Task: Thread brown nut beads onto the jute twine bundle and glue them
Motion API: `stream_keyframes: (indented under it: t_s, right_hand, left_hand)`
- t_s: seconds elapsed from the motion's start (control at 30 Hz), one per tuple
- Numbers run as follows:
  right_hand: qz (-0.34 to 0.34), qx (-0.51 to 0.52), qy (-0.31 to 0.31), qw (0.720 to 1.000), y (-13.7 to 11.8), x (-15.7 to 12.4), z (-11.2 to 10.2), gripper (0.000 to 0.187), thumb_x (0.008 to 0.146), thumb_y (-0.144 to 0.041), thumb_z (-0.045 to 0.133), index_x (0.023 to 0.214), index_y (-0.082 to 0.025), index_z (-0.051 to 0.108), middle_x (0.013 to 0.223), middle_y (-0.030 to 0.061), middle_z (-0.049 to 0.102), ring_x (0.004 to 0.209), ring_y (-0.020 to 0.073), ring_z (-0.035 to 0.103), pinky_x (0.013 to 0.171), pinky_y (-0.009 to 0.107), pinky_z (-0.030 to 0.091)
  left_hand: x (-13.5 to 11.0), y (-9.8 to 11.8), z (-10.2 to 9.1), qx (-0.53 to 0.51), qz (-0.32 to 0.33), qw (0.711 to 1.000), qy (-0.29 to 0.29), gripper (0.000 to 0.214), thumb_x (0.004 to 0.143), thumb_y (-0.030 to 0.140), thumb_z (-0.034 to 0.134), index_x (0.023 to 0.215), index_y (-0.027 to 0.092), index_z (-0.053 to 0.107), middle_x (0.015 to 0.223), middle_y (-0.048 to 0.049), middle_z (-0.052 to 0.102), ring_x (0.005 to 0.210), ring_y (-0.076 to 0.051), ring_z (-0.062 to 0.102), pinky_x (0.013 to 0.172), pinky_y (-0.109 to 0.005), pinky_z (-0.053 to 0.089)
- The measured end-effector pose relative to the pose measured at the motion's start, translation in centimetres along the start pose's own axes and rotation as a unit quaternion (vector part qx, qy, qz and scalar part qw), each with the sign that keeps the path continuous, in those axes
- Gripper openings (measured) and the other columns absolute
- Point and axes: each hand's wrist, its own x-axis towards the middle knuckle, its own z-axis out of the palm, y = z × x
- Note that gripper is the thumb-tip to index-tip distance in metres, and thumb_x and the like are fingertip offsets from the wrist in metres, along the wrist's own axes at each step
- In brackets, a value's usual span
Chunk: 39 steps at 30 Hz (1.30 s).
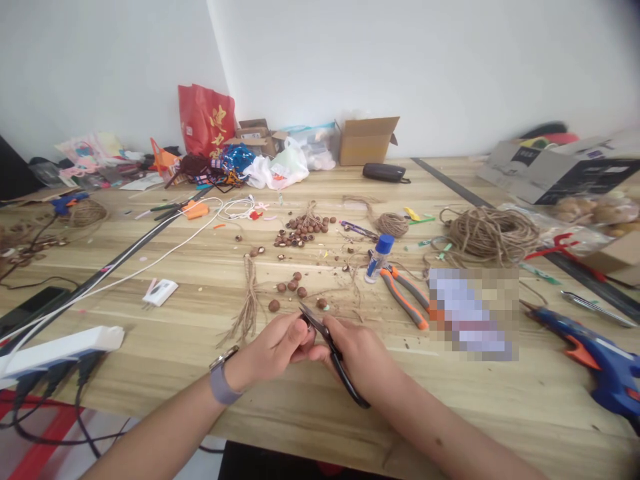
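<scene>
My right hand (357,350) is closed around a pair of scissors (343,380) with black handles. Their dark blades point up and left, over the fingertips of my left hand (280,347). That hand pinches a small dark brown piece that looks like a nut shell; my fingers and the blades hide most of it. Just beyond my hands lie several round brown nuts (293,285). Left of these is a bundle of twine strands (247,297). Farther back sits a cluster of nuts and opened shells (303,230).
Right of my hands are a glue stick (379,260), orange-and-grey pliers (406,293) and a blue glue gun (590,360). A twine coil (490,233) lies behind them. At left are a white power strip (65,353) and a white cable (165,253). Boxes (367,140) stand along the wall.
</scene>
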Motion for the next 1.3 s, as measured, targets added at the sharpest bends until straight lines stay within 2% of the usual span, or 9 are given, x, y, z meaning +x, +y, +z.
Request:
stream_keyframes:
  t_s: [0.13, 0.27, 0.53, 0.83, 0.97, 1.1, 1.3]
  right_hand:
    - [0.0, -0.012, 0.023, 1.0, -0.39, 0.14, -0.37, 0.042, 0.085, -0.062, 0.047, 0.085, -0.02, 0.046, 0.073, 0.0053, 0.061, 0.06, 0.0196, 0.059, 0.053, 0.026, 0.037]
    - [0.003, -0.042, 0.016, 0.999, -0.56, 0.14, -0.59, 0.051, 0.08, -0.07, 0.047, 0.087, -0.02, 0.047, 0.077, 0.007, 0.061, 0.063, 0.0214, 0.06, 0.053, 0.027, 0.037]
    - [0.023, -0.043, -0.008, 0.999, -0.59, 0.06, -0.24, 0.046, 0.09, -0.062, 0.036, 0.09, -0.018, 0.05, 0.077, 0.0084, 0.064, 0.064, 0.0207, 0.061, 0.054, 0.027, 0.038]
    - [0.006, -0.015, 0.006, 1.0, -0.12, 0.06, 0.03, 0.033, 0.093, -0.05, 0.037, 0.086, -0.019, 0.048, 0.073, 0.0082, 0.067, 0.061, 0.0199, 0.063, 0.053, 0.026, 0.037]
    - [0.004, 0.031, 0.015, 0.999, -0.14, 0.2, -0.14, 0.038, 0.089, -0.058, 0.041, 0.085, -0.021, 0.046, 0.072, 0.0047, 0.064, 0.06, 0.0178, 0.06, 0.054, 0.025, 0.039]
    - [0.007, 0.01, 0.023, 1.0, -0.35, 0.26, -0.3, 0.047, 0.083, -0.067, 0.045, 0.087, -0.02, 0.047, 0.072, 0.0041, 0.061, 0.06, 0.0192, 0.058, 0.053, 0.027, 0.038]
    - [0.033, -0.059, -0.003, 0.998, -0.9, 0.07, -0.67, 0.052, 0.081, -0.067, 0.048, 0.093, -0.017, 0.05, 0.084, 0.0108, 0.063, 0.068, 0.0246, 0.063, 0.055, 0.03, 0.042]
  left_hand:
    - [0.2, -0.1, -0.41, 0.103, 0.033, 0.994, 0.022, 0.055, 0.089, 0.066, 0.021, 0.064, 0.02, 0.039, 0.058, 0.0021, 0.04, 0.054, -0.012, 0.037, 0.054, -0.028, 0.032]
    - [0.39, -0.01, -0.66, 0.152, 0.035, 0.988, 0.014, 0.056, 0.09, 0.063, 0.019, 0.062, 0.02, 0.04, 0.057, 0.0014, 0.041, 0.055, -0.013, 0.04, 0.057, -0.029, 0.034]
    - [0.28, 0.19, -0.48, 0.129, 0.031, 0.991, -0.008, 0.056, 0.091, 0.063, 0.018, 0.063, 0.019, 0.041, 0.059, 0.0009, 0.043, 0.055, -0.013, 0.04, 0.054, -0.028, 0.033]
    - [0.03, 0.36, -0.05, 0.014, -0.003, 1.0, -0.004, 0.052, 0.088, 0.067, 0.023, 0.064, 0.021, 0.032, 0.058, 0.0043, 0.032, 0.05, -0.01, 0.033, 0.046, -0.025, 0.027]
    - [0.27, 0.06, -0.41, 0.094, 0.019, 0.995, 0.011, 0.053, 0.09, 0.064, 0.02, 0.067, 0.02, 0.039, 0.06, 0.0025, 0.04, 0.054, -0.012, 0.038, 0.052, -0.027, 0.032]
    - [0.45, -0.37, -0.67, 0.185, 0.04, 0.981, 0.041, 0.051, 0.092, 0.06, 0.019, 0.069, 0.02, 0.041, 0.063, 0.0011, 0.044, 0.059, -0.014, 0.041, 0.058, -0.029, 0.034]
    - [0.41, -0.02, -0.63, 0.176, 0.036, 0.984, 0.01, 0.055, 0.092, 0.061, 0.018, 0.062, 0.02, 0.04, 0.058, 0.0015, 0.042, 0.055, -0.013, 0.04, 0.057, -0.029, 0.033]
